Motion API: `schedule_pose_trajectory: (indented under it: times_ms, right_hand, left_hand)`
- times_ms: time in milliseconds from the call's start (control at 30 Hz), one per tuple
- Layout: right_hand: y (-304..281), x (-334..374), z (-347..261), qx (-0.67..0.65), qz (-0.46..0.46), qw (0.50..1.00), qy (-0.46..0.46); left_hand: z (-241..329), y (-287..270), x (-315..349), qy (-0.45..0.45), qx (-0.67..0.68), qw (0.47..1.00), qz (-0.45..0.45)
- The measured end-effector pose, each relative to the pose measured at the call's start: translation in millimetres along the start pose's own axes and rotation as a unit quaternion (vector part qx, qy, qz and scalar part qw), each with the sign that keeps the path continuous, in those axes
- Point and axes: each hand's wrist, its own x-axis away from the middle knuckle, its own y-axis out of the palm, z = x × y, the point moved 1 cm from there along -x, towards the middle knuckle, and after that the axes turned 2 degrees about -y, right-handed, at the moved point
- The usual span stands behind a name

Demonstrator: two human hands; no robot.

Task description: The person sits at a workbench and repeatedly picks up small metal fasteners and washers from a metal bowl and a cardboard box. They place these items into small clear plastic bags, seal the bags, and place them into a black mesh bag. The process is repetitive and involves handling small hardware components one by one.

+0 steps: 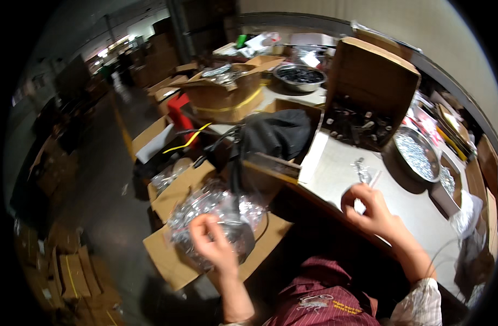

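Note:
My left hand (213, 244) is over an open cardboard box (175, 266) filled with small clear plastic bags (192, 212). Its fingers are curled together, and whatever they may hold blends into the bags behind. At the near edge of the white-topped table (344, 155), my right hand (371, 211) is closed in a pinch. A pale patch shows inside the curl of its fingers, but I cannot make out what it is. Just beyond those fingertips lies a small clear bag with metal-looking pieces (362, 171).
A tilted carton of dark parts (363, 122) stands beside a steel bowl of shiny small pieces (414, 155). Dark cloth (276, 133) covers a box near the table edge. Farther back are a bowl of black parts (299, 76) and a taped carton (227, 103). An aisle runs left.

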Motion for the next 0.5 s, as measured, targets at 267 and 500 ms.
schedule_pose_trajectory:
  times_ms: [267, 500]
  right_hand:
    - [-48, -20, 114, 0.267, 0.105, 0.95, 0.125]
    - [-62, 11, 145, 0.355, -0.018, 0.929, 0.1]
  left_hand:
    - [-100, -20, -12, 0.088, -0.336, 0.934, -0.08]
    - [-31, 7, 3, 0.199, -0.321, 0.924, -0.065]
